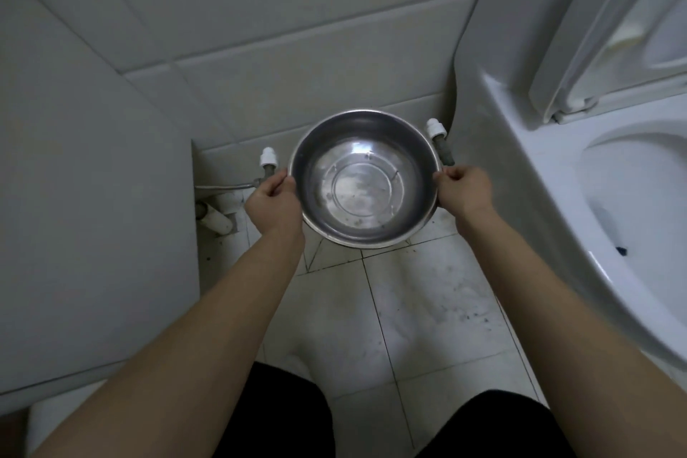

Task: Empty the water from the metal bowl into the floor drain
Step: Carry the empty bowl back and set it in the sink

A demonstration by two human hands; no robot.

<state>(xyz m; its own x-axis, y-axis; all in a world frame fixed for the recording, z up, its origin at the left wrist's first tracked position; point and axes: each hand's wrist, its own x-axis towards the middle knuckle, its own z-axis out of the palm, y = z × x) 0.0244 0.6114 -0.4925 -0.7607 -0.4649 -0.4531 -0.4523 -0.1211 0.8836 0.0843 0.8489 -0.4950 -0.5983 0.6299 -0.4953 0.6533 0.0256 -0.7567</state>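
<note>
- A small tiled bathroom corner is seen from above: grey wall tiles (297, 30) at the back, a pale stained floor (427, 309) below, with dark specks and grime along the grout lines.
- A white toilet (557, 178) is placed at the right, seat lifted; its bowl edge is near the right forearm.
- A large grey panel (93, 197) fills the left side, close beside the left arm.
- The metal bowl (362, 178) is held above the floor, roughly level, in front of the back wall; shallow clear water appears to be inside, but the level cannot be read for sure.
- The left hand (273, 197) is clamped on the bowl's left rim, thumb over the edge; the right hand (461, 190) is clamped on the right rim likewise.
- Two white pipe fittings are seen low on the wall, the left fitting (268, 157) and the right fitting (434, 128), both just behind the bowl's sides.
- The floor drain is not visible; it may be hidden under the bowl or lie out of frame, so the pour target cannot be confirmed.
- Risks judged from here:
- water tipped blind could miss the drain and spread over the floor toward the feet;
- a fast tilt could send water over the far rim onto the wall and fittings;
- the rim could knock a fitting or the toilet if the bowl is swung sideways;
- wet rim grip is only at two points, so a slip on one side would drop the bowl;
- a wetted floor would likely be slippery.
</note>
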